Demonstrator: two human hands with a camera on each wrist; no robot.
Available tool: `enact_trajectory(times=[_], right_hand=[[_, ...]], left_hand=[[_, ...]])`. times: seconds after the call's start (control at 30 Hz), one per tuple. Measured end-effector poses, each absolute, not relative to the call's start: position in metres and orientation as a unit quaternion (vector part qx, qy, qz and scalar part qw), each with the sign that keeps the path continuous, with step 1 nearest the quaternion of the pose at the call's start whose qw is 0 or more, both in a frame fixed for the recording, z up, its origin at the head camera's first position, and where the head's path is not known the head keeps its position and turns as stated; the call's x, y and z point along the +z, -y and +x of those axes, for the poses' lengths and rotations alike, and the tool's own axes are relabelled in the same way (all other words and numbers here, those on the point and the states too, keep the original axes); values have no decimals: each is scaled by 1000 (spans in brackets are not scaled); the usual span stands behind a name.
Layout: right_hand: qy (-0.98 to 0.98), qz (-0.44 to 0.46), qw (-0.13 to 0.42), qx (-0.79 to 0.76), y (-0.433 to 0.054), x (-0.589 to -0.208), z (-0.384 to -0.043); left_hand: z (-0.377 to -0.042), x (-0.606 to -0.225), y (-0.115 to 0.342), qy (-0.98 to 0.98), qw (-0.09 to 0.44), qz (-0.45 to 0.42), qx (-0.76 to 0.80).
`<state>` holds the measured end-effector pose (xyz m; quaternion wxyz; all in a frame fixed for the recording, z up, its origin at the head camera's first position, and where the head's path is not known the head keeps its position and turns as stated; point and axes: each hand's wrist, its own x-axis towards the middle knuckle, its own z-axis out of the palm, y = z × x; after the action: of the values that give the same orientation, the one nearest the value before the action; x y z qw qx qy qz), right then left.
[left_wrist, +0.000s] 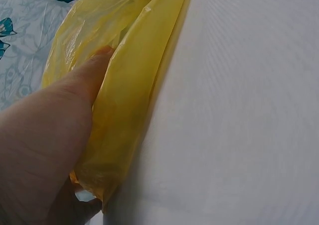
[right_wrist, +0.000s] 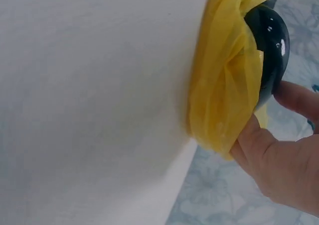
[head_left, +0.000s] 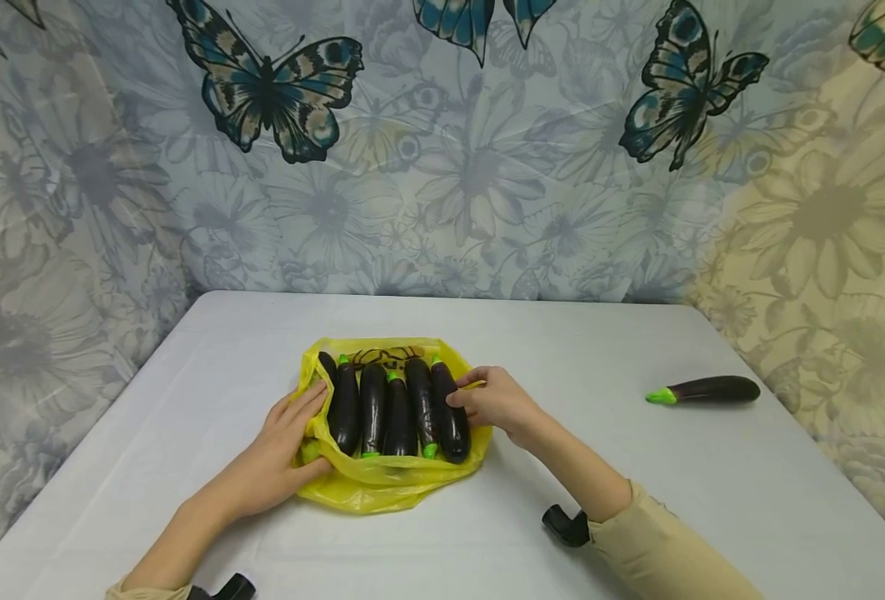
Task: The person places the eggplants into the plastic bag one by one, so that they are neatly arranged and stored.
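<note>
Several dark eggplants with green stem ends lie side by side in an opened yellow plastic bag on the table. At the bag's left side, my left hand rests with fingers fairly straight over the edge and the thumb spread at the front rim. The left wrist view has that thumb partly behind a fold. My right hand holds the rightmost eggplant by its outer side. In the right wrist view, one fingertip touches its glossy end while other fingers touch the bag.
A single eggplant lies at the right of the white table, stem end toward the bag. Behind stands a cloth backdrop with butterflies and flowers. Black wrist devices show near both sleeves.
</note>
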<state>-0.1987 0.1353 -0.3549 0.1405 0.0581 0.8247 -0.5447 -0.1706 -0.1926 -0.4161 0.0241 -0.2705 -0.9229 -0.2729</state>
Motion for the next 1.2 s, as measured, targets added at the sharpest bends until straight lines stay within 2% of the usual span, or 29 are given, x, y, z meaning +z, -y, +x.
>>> enact_trajectory(times=[0.33, 0.6, 0.93, 1.2], right_hand=[[-849, 41, 137, -509, -136, -358, -197], [-866, 16, 158, -474, -142, -359, -197], [-853, 29, 113, -509, -142, -366, -198], [-856, 19, 144, -496, -147, -358, -198]], left_hand=[[-169, -414, 192, 923, 33, -267, -275], [-169, -415, 192, 923, 31, -266, -276], [-170, -415, 192, 921, 42, -270, -276], [-170, -414, 194, 919, 57, -271, -281]])
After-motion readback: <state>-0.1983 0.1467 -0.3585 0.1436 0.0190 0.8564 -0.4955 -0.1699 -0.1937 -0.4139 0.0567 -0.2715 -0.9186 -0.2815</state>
